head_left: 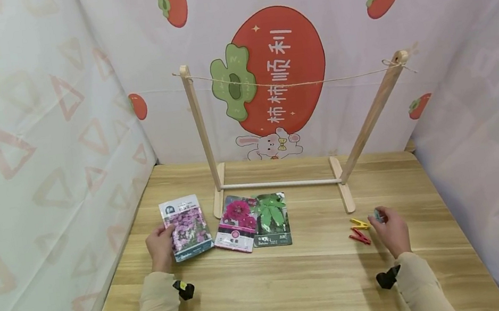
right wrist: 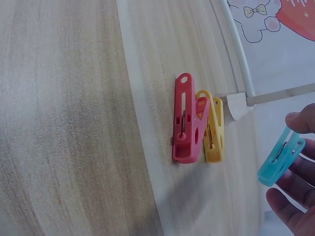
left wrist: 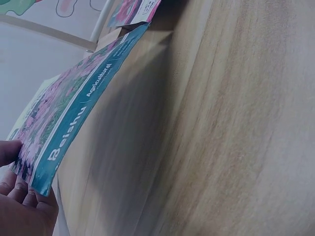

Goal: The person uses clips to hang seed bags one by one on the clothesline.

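Observation:
My left hand [head_left: 161,248] pinches the left edge of a seed packet [head_left: 187,226] with purple flowers. Thumb on its front and fingers behind, the left wrist view shows the packet [left wrist: 74,105] tilted up off the wood with a shadow under it. In my right hand [head_left: 392,228] is a turquoise clothespin [right wrist: 280,157], held between thumb and fingers. Just left of that hand, a yellow clothespin [head_left: 360,224] and a red clothespin [head_left: 359,237] lie side by side on the table. Two more packets, one with magenta flowers [head_left: 237,224] and one with a green leaf [head_left: 271,219], lie in the middle.
Behind the packets stands a wooden frame [head_left: 367,121] with two posts and a white bottom rod [head_left: 283,184]. A thin string [head_left: 287,85] runs between the post tops. Printed cloth walls [head_left: 168,130] enclose the wooden table [head_left: 274,291] at the back and sides.

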A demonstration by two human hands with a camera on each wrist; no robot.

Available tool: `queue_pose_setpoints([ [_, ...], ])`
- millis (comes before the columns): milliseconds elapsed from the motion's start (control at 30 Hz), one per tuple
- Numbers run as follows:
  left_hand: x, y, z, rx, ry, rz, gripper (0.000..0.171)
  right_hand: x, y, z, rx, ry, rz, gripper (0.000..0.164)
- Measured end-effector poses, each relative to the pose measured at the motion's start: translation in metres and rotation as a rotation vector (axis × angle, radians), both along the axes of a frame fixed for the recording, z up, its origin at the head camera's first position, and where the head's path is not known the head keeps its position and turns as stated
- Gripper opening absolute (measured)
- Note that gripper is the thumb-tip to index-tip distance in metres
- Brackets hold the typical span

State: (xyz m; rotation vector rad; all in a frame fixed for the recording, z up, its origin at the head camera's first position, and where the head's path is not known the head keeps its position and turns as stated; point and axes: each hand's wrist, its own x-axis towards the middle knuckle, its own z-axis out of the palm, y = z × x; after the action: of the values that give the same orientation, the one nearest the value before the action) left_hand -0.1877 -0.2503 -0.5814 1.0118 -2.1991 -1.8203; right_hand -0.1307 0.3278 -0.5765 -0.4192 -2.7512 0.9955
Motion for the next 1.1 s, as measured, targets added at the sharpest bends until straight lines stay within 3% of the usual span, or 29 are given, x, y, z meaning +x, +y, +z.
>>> queue_pose_setpoints([
  [400,0.0,-0.016,0.006,0.05,0.076,0.125,0.045,-0.006,0.001,0.005,0.016,0.007,-0.002,0.038],
  [800,0.003,-0.014,0.022,0.01,0.044,0.041,0.042,-0.005,0.002,0.002,0.005,0.004,0.012,0.037],
  [1100,0.003,-0.009,0.036,0.0,0.17,0.081,0.039,-0.005,0.002,0.004,-0.001,-0.011,0.026,0.038],
])
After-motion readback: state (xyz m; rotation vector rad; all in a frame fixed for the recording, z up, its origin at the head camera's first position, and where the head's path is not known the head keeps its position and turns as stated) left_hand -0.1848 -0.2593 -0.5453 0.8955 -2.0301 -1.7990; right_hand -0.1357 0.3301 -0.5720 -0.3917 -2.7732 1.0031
